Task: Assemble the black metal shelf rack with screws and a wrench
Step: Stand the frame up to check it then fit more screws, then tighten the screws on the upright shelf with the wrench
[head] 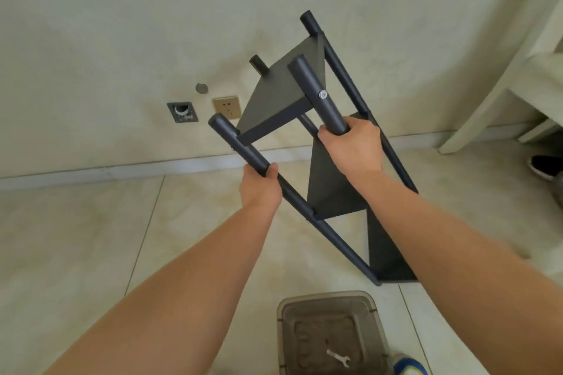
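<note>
Tiled floor [76, 237] below; black shelf rack [332, 179] tilts, long axis toward wall, four posts, three shelves; left hand [260, 187] and right hand [353, 146] each grip one post; one wrench [339, 358] in bin [330, 298].

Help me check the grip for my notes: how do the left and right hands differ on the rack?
The left hand grips the lower-left post; the right hand grips the nearer post with the silver screw. The left sits lower in view, the right higher. Both curl around posts of the rack.

both hands [261, 189] [350, 143] curled, arms outstretched
</note>
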